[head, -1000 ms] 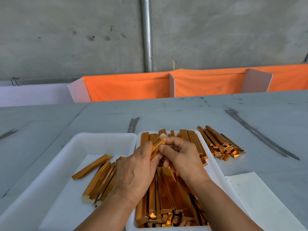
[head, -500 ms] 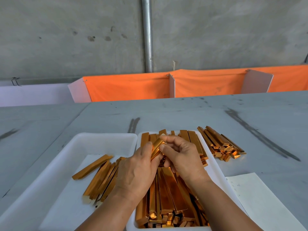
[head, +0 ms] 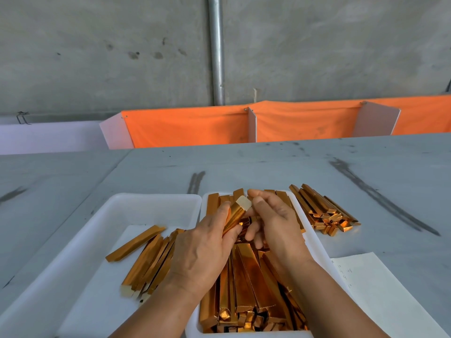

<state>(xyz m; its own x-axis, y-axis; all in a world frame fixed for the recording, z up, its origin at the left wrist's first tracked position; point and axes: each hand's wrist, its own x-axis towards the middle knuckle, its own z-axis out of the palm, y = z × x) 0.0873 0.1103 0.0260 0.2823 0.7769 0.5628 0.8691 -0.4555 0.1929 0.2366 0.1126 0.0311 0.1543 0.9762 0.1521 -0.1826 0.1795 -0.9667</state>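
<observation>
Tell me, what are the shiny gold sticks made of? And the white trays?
The gold stick held between the left hand and right hand looks like thin card with a mirror-like gold foil coat: sharp folds, bright glints, a pale flap at its end. The white trays look like plastic: smooth, matte, rounded moulded rims; foam is possible.

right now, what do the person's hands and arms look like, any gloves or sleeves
The left hand and right hand are bare: no gloves, no rings on the fingers that show, no watch or band at either wrist. Both forearms are uncovered down to the picture's edge, so no sleeve is in view.
</observation>
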